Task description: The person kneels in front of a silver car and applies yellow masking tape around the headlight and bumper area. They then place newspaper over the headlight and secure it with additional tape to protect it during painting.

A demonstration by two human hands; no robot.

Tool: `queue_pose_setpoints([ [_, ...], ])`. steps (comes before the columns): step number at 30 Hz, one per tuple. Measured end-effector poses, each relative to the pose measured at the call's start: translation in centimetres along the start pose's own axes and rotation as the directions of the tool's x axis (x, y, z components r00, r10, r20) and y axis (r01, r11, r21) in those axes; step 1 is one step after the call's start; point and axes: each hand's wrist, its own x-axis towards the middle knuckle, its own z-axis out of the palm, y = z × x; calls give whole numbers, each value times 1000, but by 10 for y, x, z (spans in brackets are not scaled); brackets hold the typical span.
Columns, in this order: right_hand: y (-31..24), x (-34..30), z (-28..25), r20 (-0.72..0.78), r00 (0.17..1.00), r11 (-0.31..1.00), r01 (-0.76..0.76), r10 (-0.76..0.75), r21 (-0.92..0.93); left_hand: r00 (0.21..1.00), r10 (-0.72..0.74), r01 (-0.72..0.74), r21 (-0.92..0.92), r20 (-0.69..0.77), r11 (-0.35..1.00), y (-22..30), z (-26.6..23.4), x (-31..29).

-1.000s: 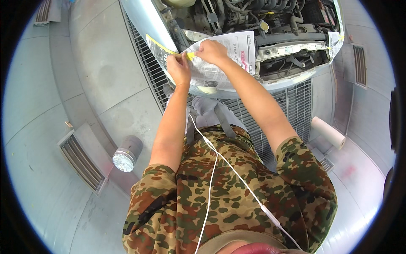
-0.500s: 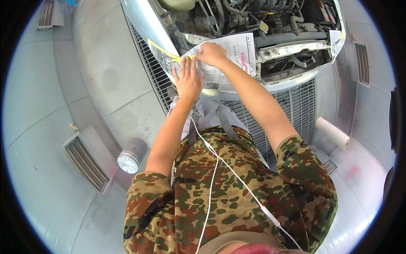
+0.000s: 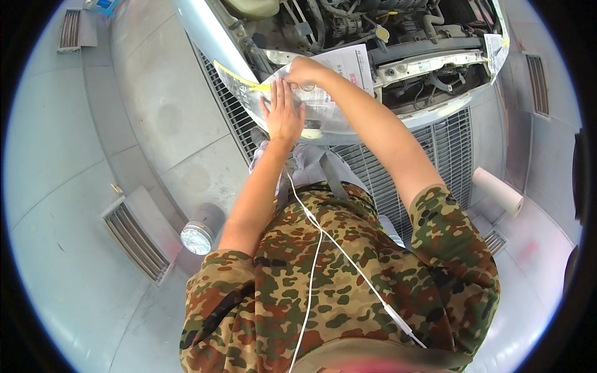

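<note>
My left hand (image 3: 283,115) lies flat on a newspaper sheet (image 3: 345,68), its fingers stretched out beside the end of a yellow masking tape strip (image 3: 239,79). The sheet drapes over the front corner of a pale car body (image 3: 208,28), and the tape runs along the sheet's edge on the left. Just beyond and to the right, my right hand (image 3: 305,72) is closed. The yellowish rim of a roll of masking tape (image 3: 309,87) shows under its fingers; most of the roll is hidden by the hand.
The open engine bay (image 3: 373,28) lies ahead. Another taped paper piece (image 3: 495,53) covers the car's right front corner. Floor grating (image 3: 429,155) runs beneath the car's front. A grey bucket (image 3: 202,229) stands at left, and a white paper roll (image 3: 497,191) lies at right.
My right hand has shifted slightly left and turned, and the tape roll's rim now shows beneath it. My left hand has slid a little right and down, still flat on the sheet.
</note>
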Motion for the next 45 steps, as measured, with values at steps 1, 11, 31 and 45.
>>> queue_pose_setpoints([
  [1,-1,3,-3,32,999,1000,2,-3,29,1000,23,-24,80,10,997,-4,-1,0],
  [11,12,-24,-40,204,971,983,-149,125,106,997,57,-55,39,-57,998,-6,-1,2],
  [31,52,-4,-15,184,975,969,-160,125,190,978,151,-187,283,144,941,28,0,24],
  [45,-22,-80,11,-268,861,774,201,-432,-600,944,36,-141,302,327,943,40,8,37],
])
